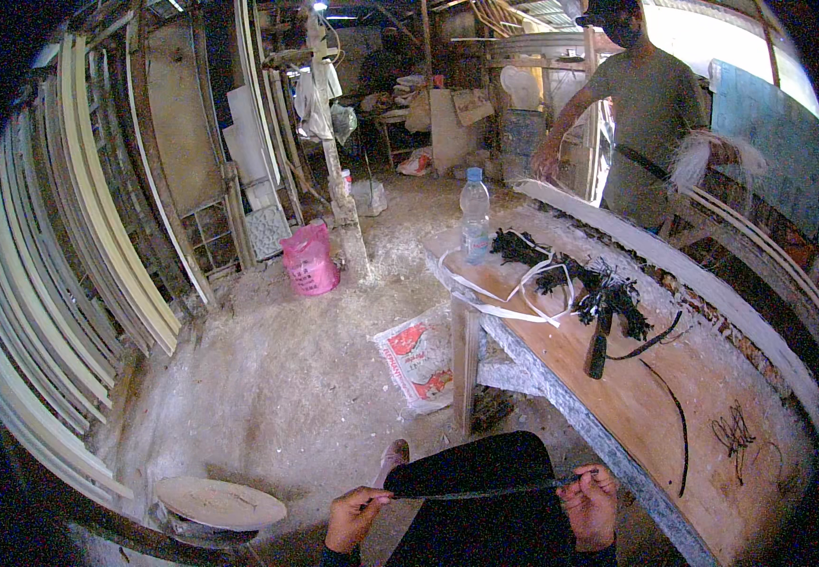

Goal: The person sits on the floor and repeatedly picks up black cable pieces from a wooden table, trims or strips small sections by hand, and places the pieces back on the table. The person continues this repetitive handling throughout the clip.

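A thin dark strip (490,491) stretches nearly level across my dark-clothed lap. My left hand (355,520) pinches one end of it between thumb and fingers. The other end is gripped in my right hand (591,507), close to the workbench's near edge. On the wooden workbench (561,352) to my right lies a bunch of black strips (608,304), with a dark stick-like piece (598,348) beside it. White strapping (523,310) loops over the bench's left end. A long curved black strip (682,430) and a tangle of thin black strands (738,437) lie nearer me.
A clear bottle (474,222) with a blue cap stands on the bench's far corner. Across the bench, a person (650,104) stands near pale fibres (712,163). A pink bag (309,260) and a printed sack (416,359) lie on the floor. Long mouldings (79,217) lean at left.
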The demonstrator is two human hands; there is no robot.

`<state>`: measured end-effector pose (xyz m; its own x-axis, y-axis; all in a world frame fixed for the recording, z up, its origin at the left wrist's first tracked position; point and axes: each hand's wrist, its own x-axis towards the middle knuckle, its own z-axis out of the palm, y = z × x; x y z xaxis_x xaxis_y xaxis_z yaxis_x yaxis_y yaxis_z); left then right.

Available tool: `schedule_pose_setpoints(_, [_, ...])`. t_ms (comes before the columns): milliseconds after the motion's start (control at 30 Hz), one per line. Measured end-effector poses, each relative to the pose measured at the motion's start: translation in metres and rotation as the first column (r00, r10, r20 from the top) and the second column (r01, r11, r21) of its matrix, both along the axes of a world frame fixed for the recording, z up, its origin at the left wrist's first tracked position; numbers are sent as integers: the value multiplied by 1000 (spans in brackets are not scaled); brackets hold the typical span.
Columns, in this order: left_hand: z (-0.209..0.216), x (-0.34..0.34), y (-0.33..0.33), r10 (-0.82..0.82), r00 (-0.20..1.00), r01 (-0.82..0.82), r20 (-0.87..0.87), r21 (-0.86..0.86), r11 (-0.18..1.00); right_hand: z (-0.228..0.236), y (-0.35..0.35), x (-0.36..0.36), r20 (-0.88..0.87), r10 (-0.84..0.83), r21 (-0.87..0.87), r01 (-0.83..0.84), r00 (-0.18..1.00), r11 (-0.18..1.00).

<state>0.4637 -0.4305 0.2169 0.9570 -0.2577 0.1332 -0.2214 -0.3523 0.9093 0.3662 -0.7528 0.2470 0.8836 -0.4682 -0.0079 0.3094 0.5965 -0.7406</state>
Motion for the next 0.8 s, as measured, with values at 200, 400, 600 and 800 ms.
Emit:
schedule_pose_setpoints(200, [-18, 2, -4, -174, 984, 157, 39, 269, 950, -4, 4, -2, 67, -75, 175, 63, 995, 983])
schedule_pose_setpoints(400, [0, -16, -38, -112, 977, 131, -184, 94, 987, -5, 12, -1, 165, -37, 243, -4, 986, 970])
schedule_pose_setpoints(600, [16, -39, -85, -108, 982, 57, -155, -302, 952, 3, 58, 7, -126, 254, -35, -260, 959, 965])
schedule_pose_setpoints(800, [-17, -36, -96, -266, 867, -67, -422, -628, 776, 1, 89, 18, -417, 337, -298, -477, 844, 827])
